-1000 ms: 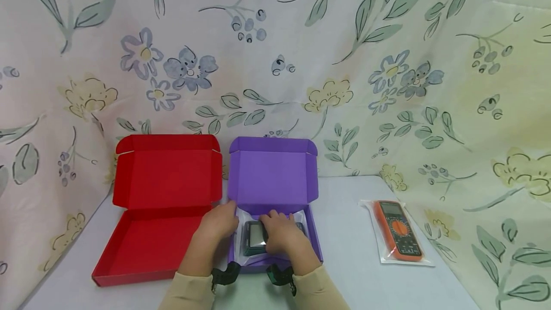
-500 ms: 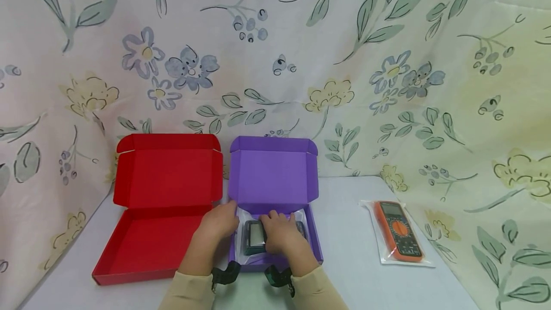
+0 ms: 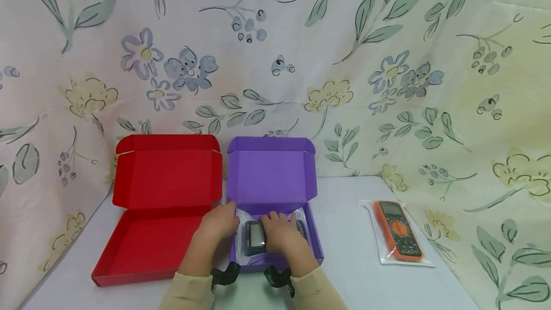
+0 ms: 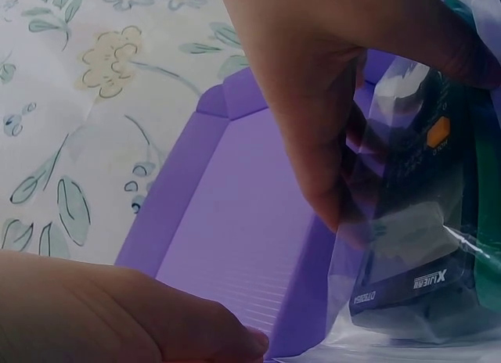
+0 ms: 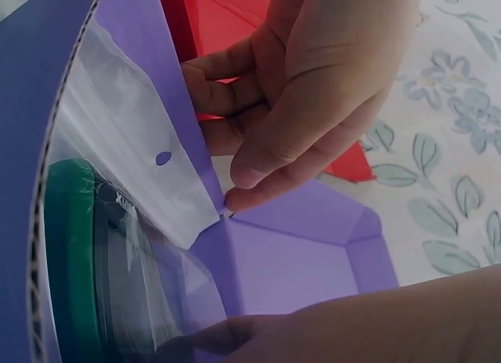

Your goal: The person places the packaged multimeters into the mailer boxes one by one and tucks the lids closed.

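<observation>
A green-cased multimeter in a clear plastic bag lies inside the open purple box. My right hand reaches over the meter's middle and grips it across its width, thumb on the near side and fingers on the far side. In the left wrist view, the meter's lower end shows through the bag. My left hand rests at the box's left wall, by the lid hinge. Its fingers touch the wall from outside in the right wrist view, partly hidden behind it.
To the left, a red box stands with its lid up. An orange multimeter in a clear bag lies at the right on the white table. A floral cloth hangs behind.
The purple box has turned very slightly, its lid shifting a little to the left. Both hands keep nearly the same place, and the multimeter stays in the box.
</observation>
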`<state>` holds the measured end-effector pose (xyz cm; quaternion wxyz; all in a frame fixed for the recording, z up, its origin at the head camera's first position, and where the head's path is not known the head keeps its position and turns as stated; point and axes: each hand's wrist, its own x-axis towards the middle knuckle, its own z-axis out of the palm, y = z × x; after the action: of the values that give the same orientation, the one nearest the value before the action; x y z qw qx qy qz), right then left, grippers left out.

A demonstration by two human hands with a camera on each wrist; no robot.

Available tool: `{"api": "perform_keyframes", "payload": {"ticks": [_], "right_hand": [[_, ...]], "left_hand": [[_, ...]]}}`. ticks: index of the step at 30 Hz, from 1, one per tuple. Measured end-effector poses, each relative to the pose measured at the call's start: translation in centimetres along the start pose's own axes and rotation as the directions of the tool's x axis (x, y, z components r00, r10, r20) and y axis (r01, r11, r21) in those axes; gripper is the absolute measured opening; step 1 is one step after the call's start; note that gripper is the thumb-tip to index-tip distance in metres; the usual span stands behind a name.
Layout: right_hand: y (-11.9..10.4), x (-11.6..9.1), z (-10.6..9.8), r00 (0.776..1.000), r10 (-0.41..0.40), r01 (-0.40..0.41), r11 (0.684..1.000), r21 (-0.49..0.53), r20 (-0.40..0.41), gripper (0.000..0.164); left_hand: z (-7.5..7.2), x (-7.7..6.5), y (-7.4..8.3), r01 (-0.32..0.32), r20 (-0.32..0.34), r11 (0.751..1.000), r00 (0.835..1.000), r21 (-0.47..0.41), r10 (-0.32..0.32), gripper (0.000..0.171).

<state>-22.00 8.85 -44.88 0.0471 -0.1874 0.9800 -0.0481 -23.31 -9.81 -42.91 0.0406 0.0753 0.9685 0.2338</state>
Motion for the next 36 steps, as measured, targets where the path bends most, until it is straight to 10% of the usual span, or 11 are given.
{"api": "perform_keyframes", "payload": {"ticks": [36], "right_hand": [[0.0,-0.7,-1.0,0.998,0.042,-0.045,0.998,0.052,0.054,0.071]], "left_hand": [[-0.2,-0.4,0.2,-0.016,-0.005,1.000,1.000,0.006,0.016,0.025]]}}
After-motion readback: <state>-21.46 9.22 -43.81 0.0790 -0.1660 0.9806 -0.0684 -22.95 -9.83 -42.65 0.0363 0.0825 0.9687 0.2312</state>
